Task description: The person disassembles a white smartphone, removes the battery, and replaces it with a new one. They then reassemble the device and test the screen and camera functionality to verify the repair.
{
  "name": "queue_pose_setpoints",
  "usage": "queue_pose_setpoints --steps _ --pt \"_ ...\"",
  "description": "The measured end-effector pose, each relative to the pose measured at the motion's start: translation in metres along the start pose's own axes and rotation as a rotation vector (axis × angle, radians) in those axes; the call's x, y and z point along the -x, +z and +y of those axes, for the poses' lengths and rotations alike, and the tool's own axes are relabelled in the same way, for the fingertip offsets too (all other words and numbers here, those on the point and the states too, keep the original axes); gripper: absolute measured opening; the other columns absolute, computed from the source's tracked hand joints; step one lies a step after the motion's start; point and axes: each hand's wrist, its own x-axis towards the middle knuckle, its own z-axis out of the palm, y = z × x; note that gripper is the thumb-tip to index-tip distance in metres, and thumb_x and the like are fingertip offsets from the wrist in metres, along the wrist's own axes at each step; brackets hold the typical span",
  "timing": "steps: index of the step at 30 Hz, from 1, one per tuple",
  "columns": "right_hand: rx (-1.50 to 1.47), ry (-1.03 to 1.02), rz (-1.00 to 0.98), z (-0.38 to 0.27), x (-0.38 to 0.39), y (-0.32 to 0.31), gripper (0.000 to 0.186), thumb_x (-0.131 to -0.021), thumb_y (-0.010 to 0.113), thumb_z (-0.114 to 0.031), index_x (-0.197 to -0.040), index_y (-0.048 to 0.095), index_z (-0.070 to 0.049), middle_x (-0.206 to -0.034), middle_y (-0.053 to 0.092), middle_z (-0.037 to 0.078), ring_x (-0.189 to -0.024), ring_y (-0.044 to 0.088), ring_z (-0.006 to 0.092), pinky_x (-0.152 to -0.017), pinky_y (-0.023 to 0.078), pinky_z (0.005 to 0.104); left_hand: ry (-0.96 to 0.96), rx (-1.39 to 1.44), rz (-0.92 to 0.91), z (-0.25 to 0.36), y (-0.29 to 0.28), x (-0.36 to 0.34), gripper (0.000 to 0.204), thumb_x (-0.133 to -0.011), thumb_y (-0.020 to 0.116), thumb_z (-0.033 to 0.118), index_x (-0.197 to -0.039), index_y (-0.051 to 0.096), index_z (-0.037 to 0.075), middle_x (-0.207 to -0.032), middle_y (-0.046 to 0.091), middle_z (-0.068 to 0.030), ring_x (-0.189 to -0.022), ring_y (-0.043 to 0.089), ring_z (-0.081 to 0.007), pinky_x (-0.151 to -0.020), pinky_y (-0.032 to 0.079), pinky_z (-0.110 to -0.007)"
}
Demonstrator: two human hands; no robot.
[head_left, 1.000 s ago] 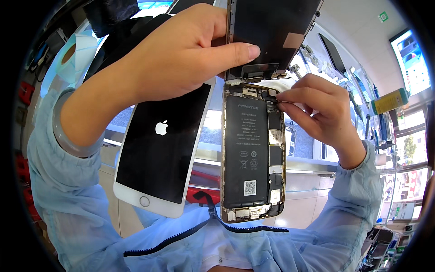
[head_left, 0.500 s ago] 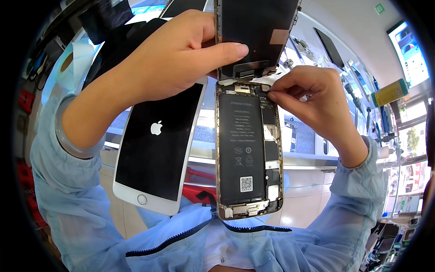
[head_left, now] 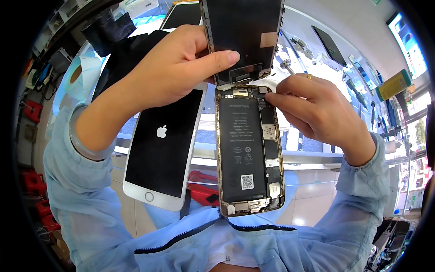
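Observation:
My left hand [head_left: 181, 68] grips a detached-looking phone screen [head_left: 242, 31] by its left edge, thumb across its dark inner side. The screen stands raised at the top end of an opened phone body [head_left: 271, 162]. Inside that body a long black battery [head_left: 240, 140] fills the left side, with boards and metal shields along the right. The fingers of my right hand [head_left: 319, 102] are closed together at the body's upper right corner; what they pinch there is too small to make out. To the left lies a white-framed phone [head_left: 163, 149], its black screen lit with a white logo.
A roll of pale blue tape [head_left: 74, 84] and a black box [head_left: 108, 31] stand on the left. Beyond my right hand are a metal-headed rod [head_left: 285, 65], a dark phone [head_left: 328, 45], a yellow-labelled bottle [head_left: 393, 85] and several tools. A red object [head_left: 204, 195] shows below.
My right hand has turned, its fingers now lower and more folded at the same corner. The raised screen has shifted slightly left with my left hand. The view has moved a little.

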Motion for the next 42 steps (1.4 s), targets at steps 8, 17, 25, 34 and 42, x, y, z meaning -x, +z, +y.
queue_pose_setpoints --steps 8,17,25,34,42 --pt "-0.092 -0.093 0.006 0.019 0.004 0.002 0.022 -0.065 0.064 0.0 -0.087 0.062 -0.001 -0.078 0.054 0.007 -0.069 0.057 0.0239 -0.059 0.048 0.0334 0.081 0.1 0.063 0.007 0.011 -0.002 0.024 -0.089 0.056 0.022 -0.086 0.06 -0.002 -0.073 0.058 -0.0011 -0.065 0.05 -0.0063 -0.06 0.042 -0.023" --pt "-0.033 -0.159 0.095 0.018 0.003 0.011 0.02 -0.063 0.063 -0.003 -0.083 0.061 0.001 -0.077 0.054 0.007 -0.066 0.056 0.0218 -0.056 0.048 0.0313 0.062 0.12 0.029 0.003 0.007 0.002 0.022 -0.09 0.054 0.021 -0.086 0.06 0.0 -0.072 0.056 0.0006 -0.064 0.047 -0.0045 -0.057 0.039 -0.021" --pt "0.146 -0.163 0.089 0.005 0.004 0.008 0.024 -0.062 0.062 -0.004 -0.085 0.062 0.004 -0.079 0.055 0.008 -0.064 0.055 0.0204 -0.054 0.046 0.0296 0.06 0.091 0.033 0.003 0.008 0.001 0.022 -0.09 0.055 0.021 -0.086 0.059 -0.001 -0.07 0.055 0.0006 -0.063 0.046 -0.0042 -0.057 0.041 -0.021" --pt "-0.183 0.035 0.052 0.011 0.0 0.011 0.021 -0.066 0.064 0.003 -0.086 0.064 -0.001 -0.078 0.058 0.009 -0.067 0.058 0.0244 -0.057 0.047 0.0327 0.019 0.1 0.013 0.003 0.003 0.002 0.024 -0.089 0.056 0.022 -0.087 0.06 -0.002 -0.071 0.056 -0.0004 -0.064 0.048 -0.0056 -0.06 0.042 -0.022" --pt "-0.195 0.095 0.135 0.005 0.003 0.008 0.025 -0.066 0.063 0.007 -0.09 0.066 -0.002 -0.08 0.059 0.009 -0.067 0.06 0.022 -0.055 0.047 0.0303 0.028 -0.009 -0.029 0.006 -0.001 0.002 0.027 -0.09 0.056 0.025 -0.093 0.062 0.0 -0.083 0.063 -0.0051 -0.074 0.06 -0.0082 -0.066 0.05 -0.021"
